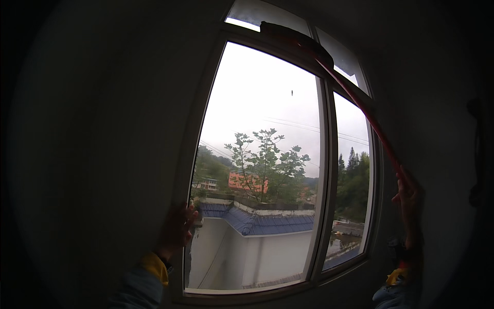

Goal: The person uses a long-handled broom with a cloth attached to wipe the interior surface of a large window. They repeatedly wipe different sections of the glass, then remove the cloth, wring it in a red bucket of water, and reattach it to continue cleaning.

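Observation:
My right hand point(408, 193) is closed around the lower part of a red pole point(359, 104), at the right of the window. The pole slants up and left to a dark, wide head point(297, 40), perhaps a broom or mop, which lies across the frame bar below the upper panes. My left hand point(181, 226) is raised with its fingers apart at the left edge of the large window pane point(262, 96). It holds nothing that I can see; whether it touches the frame is unclear.
The window frame point(326, 174) divides the large pane from a narrower right pane point(351, 127). Dark walls surround it. Outside stand a white wall point(278, 255) with blue roof tiles point(281, 225) and a leafy tree point(264, 162). A dark object point(477, 150) is at the far right.

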{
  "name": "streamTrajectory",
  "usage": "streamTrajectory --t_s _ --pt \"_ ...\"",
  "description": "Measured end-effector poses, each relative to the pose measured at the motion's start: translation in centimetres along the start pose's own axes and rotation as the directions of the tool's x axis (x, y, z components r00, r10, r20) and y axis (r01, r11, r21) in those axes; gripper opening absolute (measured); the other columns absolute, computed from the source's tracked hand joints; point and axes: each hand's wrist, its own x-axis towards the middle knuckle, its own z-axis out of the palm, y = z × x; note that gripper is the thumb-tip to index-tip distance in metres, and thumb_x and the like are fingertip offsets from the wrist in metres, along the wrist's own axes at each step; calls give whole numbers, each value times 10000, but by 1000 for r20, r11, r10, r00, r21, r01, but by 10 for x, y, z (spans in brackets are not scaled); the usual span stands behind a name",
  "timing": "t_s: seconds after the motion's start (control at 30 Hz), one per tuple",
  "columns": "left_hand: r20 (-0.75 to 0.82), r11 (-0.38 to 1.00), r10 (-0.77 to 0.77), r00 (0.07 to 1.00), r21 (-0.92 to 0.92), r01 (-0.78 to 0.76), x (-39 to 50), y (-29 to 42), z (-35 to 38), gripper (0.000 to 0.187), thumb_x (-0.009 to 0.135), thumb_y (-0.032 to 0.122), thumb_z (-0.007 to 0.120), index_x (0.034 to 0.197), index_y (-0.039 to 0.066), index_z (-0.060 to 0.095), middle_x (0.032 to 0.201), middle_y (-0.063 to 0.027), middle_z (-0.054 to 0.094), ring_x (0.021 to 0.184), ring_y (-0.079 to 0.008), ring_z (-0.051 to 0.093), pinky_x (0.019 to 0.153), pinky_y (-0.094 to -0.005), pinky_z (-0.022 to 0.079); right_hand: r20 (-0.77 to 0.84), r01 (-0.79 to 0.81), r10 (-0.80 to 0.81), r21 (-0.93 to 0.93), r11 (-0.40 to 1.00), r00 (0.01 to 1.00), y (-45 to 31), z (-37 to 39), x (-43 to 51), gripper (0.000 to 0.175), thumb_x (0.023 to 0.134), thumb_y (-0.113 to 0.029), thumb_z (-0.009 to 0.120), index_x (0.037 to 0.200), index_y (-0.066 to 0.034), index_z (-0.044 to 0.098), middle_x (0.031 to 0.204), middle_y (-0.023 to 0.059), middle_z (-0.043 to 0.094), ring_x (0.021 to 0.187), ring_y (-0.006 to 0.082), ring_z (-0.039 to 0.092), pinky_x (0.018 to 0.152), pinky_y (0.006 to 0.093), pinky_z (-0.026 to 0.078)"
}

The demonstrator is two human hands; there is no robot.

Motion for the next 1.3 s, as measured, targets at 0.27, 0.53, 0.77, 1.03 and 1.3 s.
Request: streamTrajectory --t_s 0.27,0.53,0.77,1.03,1.3 --pt "-20 1000 -31 999 -1 31 2 6 2 667 691 7 528 1343 68 398 1387 -145 374 1335 -362 291 1075 -518 289 -54 -58 47 -225 973 997 -35 0 -38 347 937 -150 522 1283 -145 534 1048 111 657 408 12 444 369 167 391" --pt "17 995 -14 1000 100 13 3 6 2 599 717 71 525 1310 41 450 1375 -148 400 1324 -345 318 1081 -524 268 -71 266 -306 -336 903 949 28 72 147 314 927 -169 545 1230 -92 578 1010 153 668 884 219 658 757 314 527" --pt "-56 995 6 998 96 -1 2 12 6 528 763 94 425 1289 64 461 1324 -156 441 1295 -361 358 1077 -530 274 -163 373 -499 -482 793 851 73 162 305 296 864 -158 594 1133 -37 622 957 201 658 906 308 647 796 359 525" --pt "1 990 -25 1000 142 24 0 12 15 567 761 51 422 1325 106 421 1349 -139 426 1299 -356 355 1075 -539 277 -107 436 -537 -463 771 837 92 221 399 258 848 -155 580 1085 -72 640 897 200 651 840 338 641 739 411 515" --pt "61 988 -33 998 151 23 4 12 12 594 802 89 406 1389 141 333 1389 -128 384 1300 -360 345 1073 -543 271 -69 394 -473 -457 797 878 117 233 435 282 868 -174 563 1134 -94 614 882 188 656 803 336 651 685 407 525"
